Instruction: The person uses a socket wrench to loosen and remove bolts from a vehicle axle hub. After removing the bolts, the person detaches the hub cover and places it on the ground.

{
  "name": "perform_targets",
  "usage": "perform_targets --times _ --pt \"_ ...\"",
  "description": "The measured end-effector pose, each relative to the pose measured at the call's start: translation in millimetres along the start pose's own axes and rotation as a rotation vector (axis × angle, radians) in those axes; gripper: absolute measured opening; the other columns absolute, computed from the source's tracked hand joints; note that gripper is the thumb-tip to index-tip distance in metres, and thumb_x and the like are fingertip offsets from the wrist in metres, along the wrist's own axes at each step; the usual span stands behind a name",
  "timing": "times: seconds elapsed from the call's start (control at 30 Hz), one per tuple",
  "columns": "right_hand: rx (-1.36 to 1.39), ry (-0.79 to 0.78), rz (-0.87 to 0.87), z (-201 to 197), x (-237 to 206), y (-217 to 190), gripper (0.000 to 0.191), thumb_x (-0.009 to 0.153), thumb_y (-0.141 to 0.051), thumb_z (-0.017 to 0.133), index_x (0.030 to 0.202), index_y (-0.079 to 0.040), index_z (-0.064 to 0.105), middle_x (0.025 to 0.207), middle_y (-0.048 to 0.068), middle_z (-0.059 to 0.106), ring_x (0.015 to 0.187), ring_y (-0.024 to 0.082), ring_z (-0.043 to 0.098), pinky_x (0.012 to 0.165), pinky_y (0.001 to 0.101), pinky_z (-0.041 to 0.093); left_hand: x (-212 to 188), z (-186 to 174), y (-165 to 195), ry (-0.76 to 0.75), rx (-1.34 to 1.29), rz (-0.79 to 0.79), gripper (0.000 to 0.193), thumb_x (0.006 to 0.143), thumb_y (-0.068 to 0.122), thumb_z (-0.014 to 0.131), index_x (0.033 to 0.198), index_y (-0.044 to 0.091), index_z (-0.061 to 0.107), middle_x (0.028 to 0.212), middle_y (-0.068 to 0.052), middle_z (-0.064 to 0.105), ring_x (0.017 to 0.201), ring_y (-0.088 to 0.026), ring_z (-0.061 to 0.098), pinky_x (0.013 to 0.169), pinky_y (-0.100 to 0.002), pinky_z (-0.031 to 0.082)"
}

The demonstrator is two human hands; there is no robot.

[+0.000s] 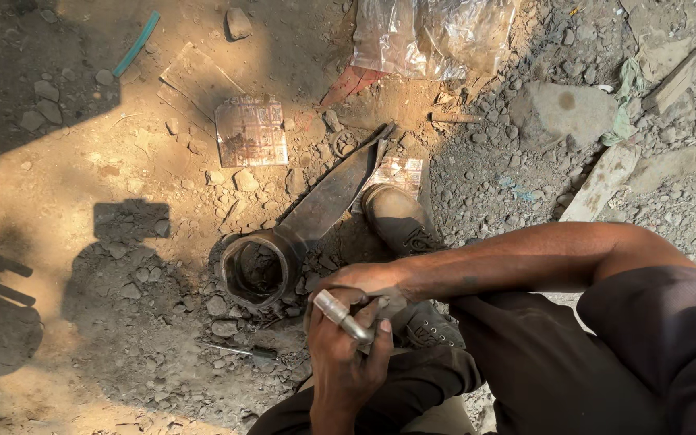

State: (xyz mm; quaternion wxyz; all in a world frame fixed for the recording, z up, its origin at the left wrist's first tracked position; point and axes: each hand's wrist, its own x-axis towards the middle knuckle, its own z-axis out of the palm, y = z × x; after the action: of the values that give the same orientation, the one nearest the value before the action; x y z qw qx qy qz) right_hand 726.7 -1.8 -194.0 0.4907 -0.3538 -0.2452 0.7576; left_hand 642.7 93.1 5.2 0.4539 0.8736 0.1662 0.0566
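Left hand (346,354) grip pinching metal rod (341,315), right hand (364,282) just above, grip unclear

A silvery metal rod (342,316), a dark grey connecting rod (300,234), dusty brown boots (396,217), black trousers (557,370).

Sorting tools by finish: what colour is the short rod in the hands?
Shiny silver-grey metal rod, clearest in the head view.
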Motion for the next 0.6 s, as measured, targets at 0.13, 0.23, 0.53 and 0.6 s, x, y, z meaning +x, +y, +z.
perform_targets --times 0.13,0.23,0.53,0.6 --pt "0.062 0.130 0.226 -5.2 3.5 -32.1 0.032 0.102 -0.025 0.048 0.121 -0.010 0.067 0.105 0.003 0.070 0.089 0.009 0.065 0.077 0.0261 0.056 8.1 -3.8 4.9 0.052 0.049 0.058 0.025 0.086 0.018 0.068 0.105 0.005 0.077 0.112 -0.014 0.069 0.117 -0.032 0.061 0.109 -0.054 0.044" --pt "0.591 0.392 0.508 -10.0 -7.9 -69.3 0.022 0.108 -0.024 0.059 0.105 -0.007 0.072 0.084 0.001 0.057 0.068 0.011 0.049 0.059 0.0282 0.050 6.7 1.0 3.7 0.081 -0.022 0.053 0.023 0.090 0.016 0.064 0.106 0.004 0.076 0.115 -0.015 0.070 0.118 -0.033 0.061 0.105 -0.051 0.047" --pt "0.203 1.375 -0.273 -247.9 -62.7 -198.3 0.031 0.101 -0.021 0.048 0.113 0.002 0.064 0.092 0.011 0.065 0.077 0.019 0.064 0.075 0.0308 0.063 -16.0 8.4 -8.1 0.155 -0.310 -0.265 0.015 0.096 0.008 0.058 0.086 0.000 0.065 0.096 -0.011 0.072 0.082 -0.020 0.070 0.069 -0.032 0.055" --pt "0.130 1.416 -0.349 -276.9 -79.8 -214.1 0.032 0.101 -0.023 0.049 0.111 0.002 0.065 0.091 0.012 0.067 0.077 0.019 0.065 0.075 0.0319 0.063 -18.1 9.9 -11.2 0.138 -0.357 -0.409 0.018 0.096 0.008 0.058 0.083 -0.001 0.066 0.088 -0.010 0.073 0.067 -0.016 0.068 0.056 -0.030 0.050"
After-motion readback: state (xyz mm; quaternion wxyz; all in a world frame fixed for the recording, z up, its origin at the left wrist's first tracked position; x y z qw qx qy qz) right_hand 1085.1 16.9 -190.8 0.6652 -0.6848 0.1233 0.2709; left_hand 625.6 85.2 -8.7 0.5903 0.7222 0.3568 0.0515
